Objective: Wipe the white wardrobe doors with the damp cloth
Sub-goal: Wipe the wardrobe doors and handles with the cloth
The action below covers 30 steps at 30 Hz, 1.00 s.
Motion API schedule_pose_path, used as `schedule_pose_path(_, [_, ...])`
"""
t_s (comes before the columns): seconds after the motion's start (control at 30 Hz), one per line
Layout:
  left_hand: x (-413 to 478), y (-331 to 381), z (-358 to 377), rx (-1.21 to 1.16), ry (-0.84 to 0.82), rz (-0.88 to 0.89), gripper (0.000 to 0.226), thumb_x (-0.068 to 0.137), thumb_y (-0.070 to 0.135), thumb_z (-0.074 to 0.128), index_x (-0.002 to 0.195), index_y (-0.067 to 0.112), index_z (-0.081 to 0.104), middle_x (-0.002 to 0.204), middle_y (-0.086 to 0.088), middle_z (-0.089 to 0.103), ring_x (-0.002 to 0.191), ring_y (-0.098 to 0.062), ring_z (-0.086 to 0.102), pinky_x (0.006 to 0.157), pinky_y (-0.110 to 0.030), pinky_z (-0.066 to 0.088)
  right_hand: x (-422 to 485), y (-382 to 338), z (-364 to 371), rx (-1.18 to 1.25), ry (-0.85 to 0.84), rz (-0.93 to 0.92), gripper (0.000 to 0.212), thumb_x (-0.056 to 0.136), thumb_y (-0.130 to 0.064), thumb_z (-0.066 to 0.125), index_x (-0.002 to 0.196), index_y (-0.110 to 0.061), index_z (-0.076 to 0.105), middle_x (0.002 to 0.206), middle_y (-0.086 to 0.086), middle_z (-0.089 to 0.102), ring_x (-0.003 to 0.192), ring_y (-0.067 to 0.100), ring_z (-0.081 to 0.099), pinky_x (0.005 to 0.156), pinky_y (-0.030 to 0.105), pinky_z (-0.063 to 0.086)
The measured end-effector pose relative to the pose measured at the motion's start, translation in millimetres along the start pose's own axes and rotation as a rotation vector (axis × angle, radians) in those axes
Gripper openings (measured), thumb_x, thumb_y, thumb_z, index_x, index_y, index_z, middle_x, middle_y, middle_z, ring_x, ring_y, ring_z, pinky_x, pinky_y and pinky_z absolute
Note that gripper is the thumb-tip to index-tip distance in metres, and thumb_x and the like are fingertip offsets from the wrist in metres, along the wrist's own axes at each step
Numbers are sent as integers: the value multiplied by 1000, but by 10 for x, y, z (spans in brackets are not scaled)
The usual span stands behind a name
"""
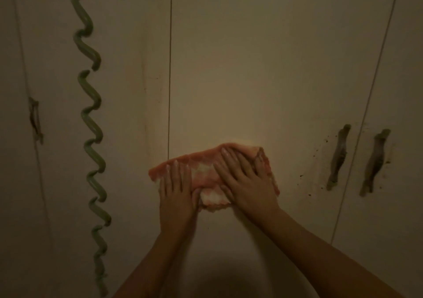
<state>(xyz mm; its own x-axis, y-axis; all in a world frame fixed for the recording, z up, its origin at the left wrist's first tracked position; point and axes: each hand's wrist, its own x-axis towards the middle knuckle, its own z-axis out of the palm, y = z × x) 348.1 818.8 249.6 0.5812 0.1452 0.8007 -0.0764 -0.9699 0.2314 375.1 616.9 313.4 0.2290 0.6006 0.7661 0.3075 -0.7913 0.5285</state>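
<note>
Light dim and yellowish; fine detail soft.

Far left, mid-height: dark door handle (35,120), upright, blurred.

Left of centre: green wavy strip (91,114) on the left door (128,34), running in short segments from the top edge to near the bottom edge of the frame.

Centre-left: thin dark seam (169,68), near vertical, dividing the left door from the centre door (263,57). Door surfaces off-white and smooth; faint smudges just left of the seam.

Lower centre: cloth (203,162) lies flat against the centre door.
- Colour: salmon pink with white patches.
- Form: folded into a rough band, higher at its right end; the upper edge is a pink border, and a white, bunched portion hangs at the lower edge between the hands.
- Its left end reaches across the line of the seam.

Left hand (176,190): palm down on the left part of the cloth, fingers straight, close together, pointing up; thumb beside the bunched lower portion.

Right hand (247,183): palm down on the right part of the cloth, fingers extended and spread, angled toward the upper left. At its far side a fold of cloth partly covers a finger.

The hands are near each other but not touching. Both forearms enter from the bottom edge.

Right, mid-height: two dark curved handles (338,158) (374,162), tilted, one either side of a second seam (384,45). Dark specks (320,146) scattered on the door around them.
</note>
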Motion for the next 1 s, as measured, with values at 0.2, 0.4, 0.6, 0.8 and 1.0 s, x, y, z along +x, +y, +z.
schedule_pose_path(0.2, [-499,189,245,-13,-105,-53,70,94,49,27,152,16,7,156,-19,19,142,-37,21,109,-52,26,-516,-15,41,-16,-45,-35,52,99,-44,40,148,-28,45,158,3,34,142,23,31,117,52,11])
schedule_pose_path(0.4, [-751,398,352,-6,-187,-10,70,97,55,12,152,14,2,155,-20,19,142,-40,20,113,-46,18,-923,118,-36,-27,-109,-49,52,97,-45,43,146,-29,47,158,1,33,138,21,36,113,52,23])
schedule_pose_path(0.6, [-591,687,336,-3,-186,67,71,93,54,28,150,14,17,154,-21,24,141,-40,23,110,-52,26,-1099,428,-128,-67,-140,0,53,98,-47,41,147,-28,46,158,3,31,139,22,36,113,53,25])
schedule_pose_path(0.8, [-107,1035,136,-9,-84,150,70,91,49,34,148,11,22,155,-14,18,142,-39,22,111,-52,24,-710,737,-306,-39,-128,208,56,102,-48,32,152,-25,37,162,7,23,149,25,23,112,56,29])
schedule_pose_path(1.0, [546,1396,-203,-2,51,227,62,99,44,23,152,15,11,158,-17,18,145,-37,16,115,-54,21,-99,920,-497,12,-86,422,63,101,-48,23,157,-20,21,164,9,13,151,25,5,117,53,12])
